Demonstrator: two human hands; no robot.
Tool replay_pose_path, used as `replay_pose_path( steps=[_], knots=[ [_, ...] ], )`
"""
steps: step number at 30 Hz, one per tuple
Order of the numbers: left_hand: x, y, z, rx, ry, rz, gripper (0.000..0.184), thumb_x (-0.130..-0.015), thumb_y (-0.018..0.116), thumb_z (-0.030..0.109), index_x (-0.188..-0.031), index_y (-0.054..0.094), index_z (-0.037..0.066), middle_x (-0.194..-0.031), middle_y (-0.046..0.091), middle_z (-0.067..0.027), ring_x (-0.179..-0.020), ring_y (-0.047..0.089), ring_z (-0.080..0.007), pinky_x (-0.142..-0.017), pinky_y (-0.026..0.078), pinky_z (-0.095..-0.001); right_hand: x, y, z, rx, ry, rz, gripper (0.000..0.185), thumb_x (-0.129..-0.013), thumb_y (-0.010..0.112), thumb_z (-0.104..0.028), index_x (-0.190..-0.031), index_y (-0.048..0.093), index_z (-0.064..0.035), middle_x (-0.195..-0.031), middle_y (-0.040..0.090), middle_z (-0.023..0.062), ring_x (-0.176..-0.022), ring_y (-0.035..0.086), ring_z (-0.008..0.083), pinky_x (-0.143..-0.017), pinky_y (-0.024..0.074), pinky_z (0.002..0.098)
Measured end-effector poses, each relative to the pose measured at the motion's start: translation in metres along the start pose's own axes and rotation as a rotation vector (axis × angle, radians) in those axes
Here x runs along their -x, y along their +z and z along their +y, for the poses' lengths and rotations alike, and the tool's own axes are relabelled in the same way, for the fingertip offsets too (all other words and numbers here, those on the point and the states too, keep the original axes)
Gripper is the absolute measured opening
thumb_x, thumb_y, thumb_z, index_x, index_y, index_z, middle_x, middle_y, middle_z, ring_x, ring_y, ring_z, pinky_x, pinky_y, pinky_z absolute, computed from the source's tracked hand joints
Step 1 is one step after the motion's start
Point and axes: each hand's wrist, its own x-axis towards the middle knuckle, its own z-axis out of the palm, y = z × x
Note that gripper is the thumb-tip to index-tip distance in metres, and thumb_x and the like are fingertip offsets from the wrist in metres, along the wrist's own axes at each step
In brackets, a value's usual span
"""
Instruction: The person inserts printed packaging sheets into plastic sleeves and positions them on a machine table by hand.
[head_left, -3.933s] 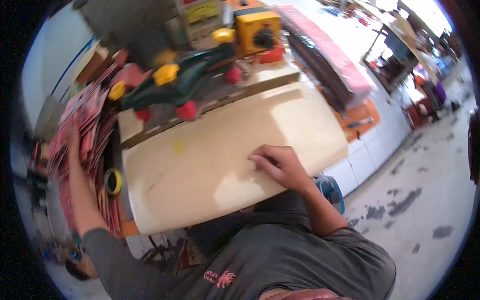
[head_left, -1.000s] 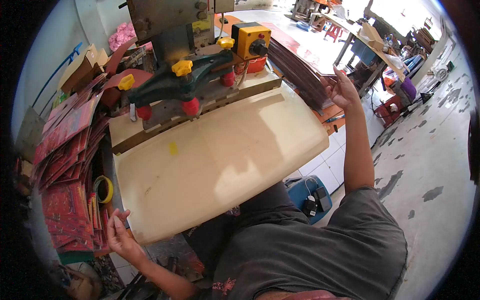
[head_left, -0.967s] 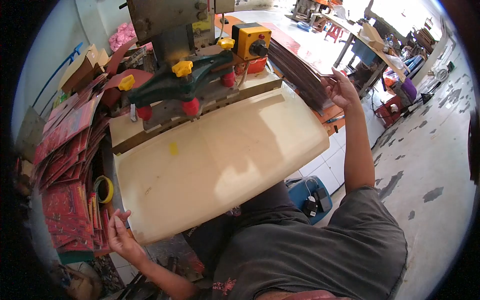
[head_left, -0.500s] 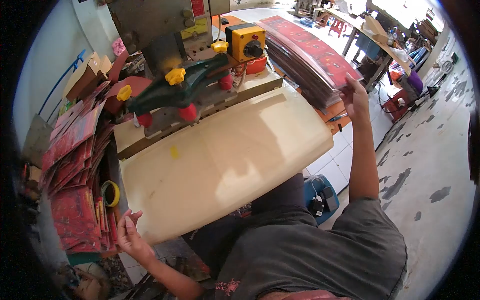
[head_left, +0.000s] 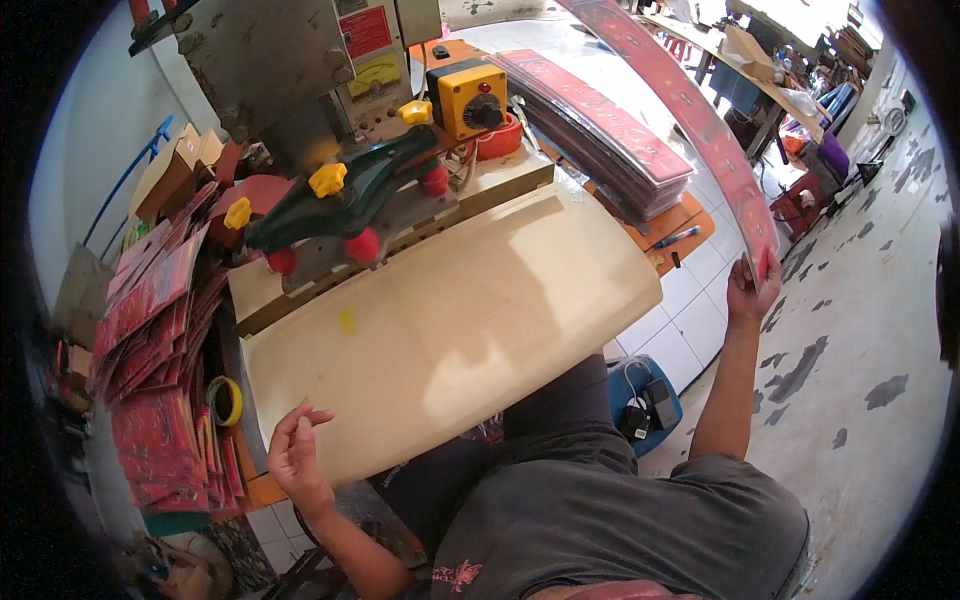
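Note:
My right hand (head_left: pixel 755 288) grips the near end of a long red printed plastic sheet (head_left: pixel 692 112). The sheet is lifted and bends away toward the top of the view, where its far end is cut off. Left of it lies a stack of similar red sheets (head_left: pixel 600 120) on an orange board (head_left: pixel 690 222). My left hand (head_left: pixel 300 460) is empty, fingers loosely apart, over the near left corner of a cream padded board (head_left: pixel 450 330). Whether it touches the board I cannot tell.
Behind the board stands a press machine with a dark green arm (head_left: pixel 385 190), yellow knobs and a yellow control box (head_left: pixel 468 100). Red printed pieces (head_left: pixel 155 430) are piled at left, beside a yellow tape roll (head_left: pixel 224 400). A blue bin (head_left: pixel 655 425) holds chargers.
My right hand has lifted the red sheet off the stack and moved right and toward me with it. My left hand has shifted right and slightly up, over the cream board's corner.

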Motion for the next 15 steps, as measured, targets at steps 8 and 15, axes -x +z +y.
replay_pose_path(
  steps=[8, 15],
  knots=[
    [0.001, 0.036, 0.015, 0.040, 0.004, -0.303, 0.036, -0.100, 0.063, 0.023, -0.122, 0.065, -0.006, -0.103, 0.074, -0.0176, -0.101, 0.070, -0.0226, -0.098, 0.047, -0.0361, 0.025, -0.026, -0.009, -0.205, 0.007, 0.063, 0.013, -0.101, 0.058, -0.019, -0.090, 0.057, -0.0130, -0.054, 0.039, -0.0023, -0.042, 0.032, 0.0094, -0.043, 0.0221, 0.0265],
    [-0.001, 0.048, 0.009, 0.242, 0.029, -0.445, 0.086, -0.093, 0.060, 0.067, -0.135, 0.054, -0.008, -0.107, 0.072, -0.0225, -0.101, 0.071, -0.0301, -0.097, 0.049, -0.0424, 0.029, -0.059, -0.006, 0.172, 0.026, 0.060, 0.048, -0.098, 0.059, -0.033, -0.131, 0.060, 0.0009, -0.131, 0.065, 0.0137, -0.124, 0.059, 0.0264, -0.107, 0.0472, 0.0422]
  ],
)
